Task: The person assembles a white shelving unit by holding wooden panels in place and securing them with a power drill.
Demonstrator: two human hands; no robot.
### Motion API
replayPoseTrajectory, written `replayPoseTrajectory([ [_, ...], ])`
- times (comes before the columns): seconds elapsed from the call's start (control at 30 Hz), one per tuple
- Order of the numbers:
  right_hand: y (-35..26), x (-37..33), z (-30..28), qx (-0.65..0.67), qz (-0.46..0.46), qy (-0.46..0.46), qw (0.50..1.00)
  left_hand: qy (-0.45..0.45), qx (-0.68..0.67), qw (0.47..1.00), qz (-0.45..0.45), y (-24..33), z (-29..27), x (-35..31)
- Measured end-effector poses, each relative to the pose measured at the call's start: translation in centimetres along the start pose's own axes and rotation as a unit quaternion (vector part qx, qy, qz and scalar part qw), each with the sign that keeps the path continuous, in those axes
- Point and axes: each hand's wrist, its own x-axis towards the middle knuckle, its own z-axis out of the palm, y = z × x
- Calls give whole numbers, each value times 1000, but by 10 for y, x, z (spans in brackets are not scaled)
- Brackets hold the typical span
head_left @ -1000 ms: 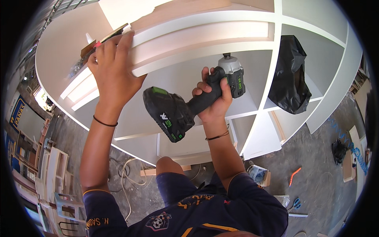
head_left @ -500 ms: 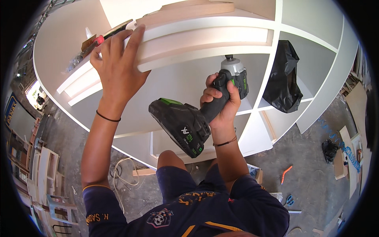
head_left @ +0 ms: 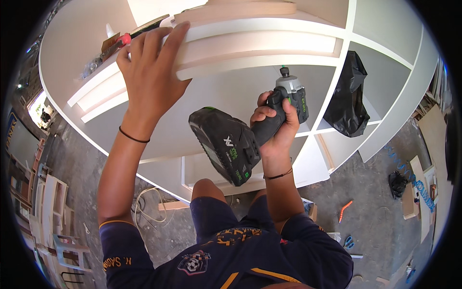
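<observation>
My left hand [head_left: 153,72] grips the white cabinet rail [head_left: 260,61], fingers over its upper edge and thumb at its lower edge. The rail is a long curved frame with a recessed strip. In my right hand [head_left: 276,120] is a black, grey and green cordless impact driver [head_left: 224,147], held round its handle, with its large battery pointing down and left. Its nose points up, and a short bit tip shows just at the rail's lower edge; whether it touches is unclear. A red-handled tool [head_left: 123,39] lies on the cabinet beside my left fingers.
A black plastic bag [head_left: 347,96] hangs in a compartment of the white cabinet [head_left: 373,41]. Curved wooden strips [head_left: 236,9] lie on top. On the floor are a cable [head_left: 151,214], blue-handled scissors [head_left: 349,242], an orange piece [head_left: 344,210] and a blue coiled hose [head_left: 423,190].
The impact driver's nose has come down a little from the rail, so its chuck and bit tip now show. My left hand keeps its hold on the rail; the view has shifted slightly.
</observation>
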Motion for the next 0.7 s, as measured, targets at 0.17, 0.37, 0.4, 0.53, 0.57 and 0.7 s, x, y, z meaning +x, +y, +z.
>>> replayPoseTrajectory([
  [0.17, -3, -4, -2, -37, -8, 25, 999, -12, 17, 1000, 2, -1, 2, -1],
  [0.37, 3, 1, -8, -27, -9, -29, 999, 9, 23, 1000, 5, -6, 7, -4],
  [0.4, 3, 5, -4, -54, -27, -24, 998, 5, 13, 1000, 2, -5, 7, -5],
  [0.53, 0, 25, 19, -146, -72, 1, 987, 2, 0, 1000, 6, -5, 5, -2],
  [0.57, 0, 29, 23, -174, -86, 17, 981, 4, 0, 1000, 8, -4, 5, -2],
  [0.7, 4, 41, 30, -195, -107, 40, 974, 8, 20, 1000, 13, -6, 5, -3],
])
